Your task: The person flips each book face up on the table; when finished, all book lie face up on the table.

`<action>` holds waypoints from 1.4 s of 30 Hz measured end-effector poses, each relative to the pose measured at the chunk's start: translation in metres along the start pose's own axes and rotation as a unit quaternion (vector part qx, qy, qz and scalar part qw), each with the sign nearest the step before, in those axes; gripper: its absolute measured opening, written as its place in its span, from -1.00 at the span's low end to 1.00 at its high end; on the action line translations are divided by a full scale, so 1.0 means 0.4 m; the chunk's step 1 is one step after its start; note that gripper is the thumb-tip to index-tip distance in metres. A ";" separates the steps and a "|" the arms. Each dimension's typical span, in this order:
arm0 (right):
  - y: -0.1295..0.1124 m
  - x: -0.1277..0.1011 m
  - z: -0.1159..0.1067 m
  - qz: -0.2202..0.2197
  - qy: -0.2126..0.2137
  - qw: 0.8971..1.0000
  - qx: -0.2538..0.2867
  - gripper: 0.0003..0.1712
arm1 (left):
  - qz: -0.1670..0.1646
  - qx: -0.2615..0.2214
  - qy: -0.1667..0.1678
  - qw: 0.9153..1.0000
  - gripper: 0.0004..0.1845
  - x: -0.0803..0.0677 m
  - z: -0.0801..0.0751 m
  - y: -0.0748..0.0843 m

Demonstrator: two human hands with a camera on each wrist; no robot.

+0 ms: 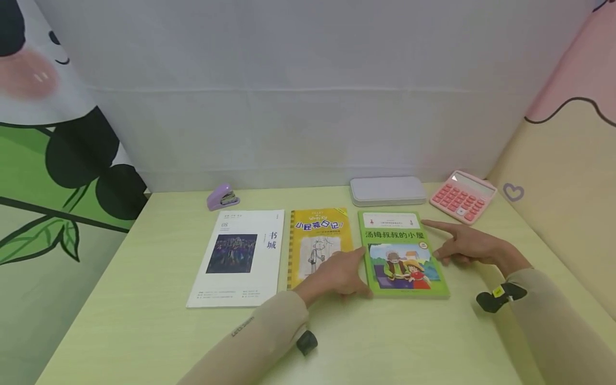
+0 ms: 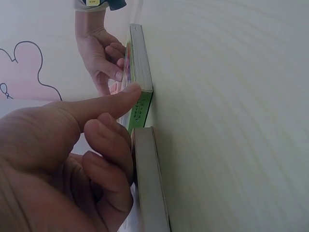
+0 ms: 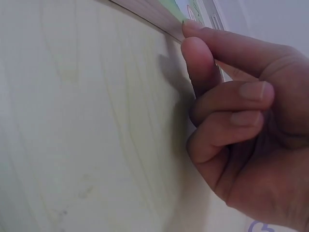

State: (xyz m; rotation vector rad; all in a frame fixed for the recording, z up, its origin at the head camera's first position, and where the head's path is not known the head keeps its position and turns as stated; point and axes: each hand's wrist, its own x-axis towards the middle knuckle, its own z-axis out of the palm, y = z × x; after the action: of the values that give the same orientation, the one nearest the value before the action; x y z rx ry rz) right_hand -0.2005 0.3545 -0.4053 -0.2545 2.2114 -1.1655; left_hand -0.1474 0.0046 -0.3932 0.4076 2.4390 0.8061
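Flanking green book (image 1: 402, 255) "汤姆叔叔的小屋", hands touch its edges.

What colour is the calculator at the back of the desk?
Pink, with a pale display; the calculator shows best in the head view.

Three books (image 1: 405, 254), one stapler (image 1: 222, 197), one case (image 1: 387, 191), one calculator (image 1: 462, 196).
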 end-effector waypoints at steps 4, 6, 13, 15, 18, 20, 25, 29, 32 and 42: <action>0.003 0.004 -0.005 0.001 -0.002 1.000 0.002 0.11 | -0.002 -0.003 0.001 1.000 0.18 0.002 0.003 0.001; 0.002 0.006 -0.007 0.002 -0.002 1.000 0.000 0.11 | -0.003 0.000 0.002 1.000 0.17 0.002 0.003 0.002; 0.000 0.014 -0.012 0.007 0.009 1.000 -0.016 0.10 | -0.006 0.006 0.001 1.000 0.17 0.005 0.001 0.006; 0.001 0.016 -0.014 0.006 0.011 1.000 -0.021 0.10 | -0.006 0.005 -0.001 1.000 0.17 0.005 0.001 0.007; 0.003 0.018 -0.018 0.002 0.009 1.000 -0.022 0.09 | -0.004 0.005 -0.002 1.000 0.18 0.006 0.000 0.009; 0.004 0.019 -0.021 0.001 0.008 1.000 -0.022 0.08 | -0.002 0.007 -0.002 1.000 0.18 0.006 0.000 0.010; 0.005 0.021 -0.025 -0.001 0.004 1.000 -0.019 0.08 | 0.002 0.010 -0.003 1.000 0.17 0.008 0.001 0.012; 0.003 0.020 -0.025 -0.001 0.002 1.000 -0.021 0.08 | -0.001 0.008 -0.003 1.000 0.16 0.010 0.002 0.013; 0.002 0.020 -0.025 0.003 0.001 1.000 -0.020 0.08 | -0.002 0.006 -0.001 1.000 0.14 0.013 0.004 0.012; -0.003 0.021 -0.025 0.007 -0.003 1.000 -0.010 0.07 | 0.000 0.003 0.005 1.000 0.00 0.015 0.006 0.012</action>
State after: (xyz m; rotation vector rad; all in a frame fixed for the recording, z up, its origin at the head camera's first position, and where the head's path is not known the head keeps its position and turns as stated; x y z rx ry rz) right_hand -0.2132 0.3568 -0.4037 -0.2513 2.2176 -1.1341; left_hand -0.1503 0.0118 -0.3942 0.4059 2.4520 0.8033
